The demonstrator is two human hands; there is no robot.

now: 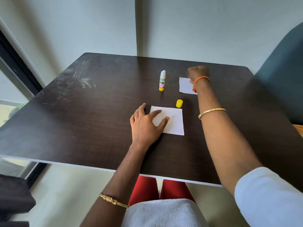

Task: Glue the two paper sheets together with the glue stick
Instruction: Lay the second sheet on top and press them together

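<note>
We see the left hand flat on the near paper sheet; right hand, blurred, over the far sheet; uncapped glue stick upright, yellow cap between sheets, dark table

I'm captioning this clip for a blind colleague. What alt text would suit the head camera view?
A person's left hand rests flat on the near paper sheet on a dark table, while the right hand reaches to the far paper sheet. An uncapped glue stick stands upright between them, its yellow cap lying beside the near sheet.
</note>
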